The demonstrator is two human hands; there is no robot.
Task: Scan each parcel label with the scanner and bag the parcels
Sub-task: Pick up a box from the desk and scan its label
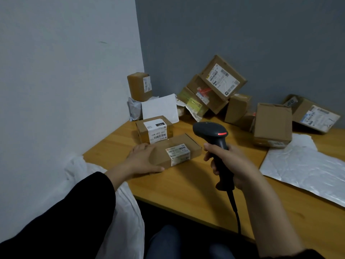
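Note:
A flat brown parcel (179, 146) with a white barcode label (178, 152) lies on the wooden table (186, 184) near its left front corner. My left hand (143, 157) rests flat on the parcel's left end, thumb along its front edge. My right hand (229, 163) grips the handle of a black corded scanner (211, 130), held upright just right of the parcel; a red light glows on its head. A white bag (119, 202) hangs beside the table's left edge.
A second labelled box (155, 131) sits just behind the flat parcel. Several more cardboard parcels (220, 85) pile against the grey wall. A silver-white mailer (308, 171) lies flat at the right. My knees show below the table edge.

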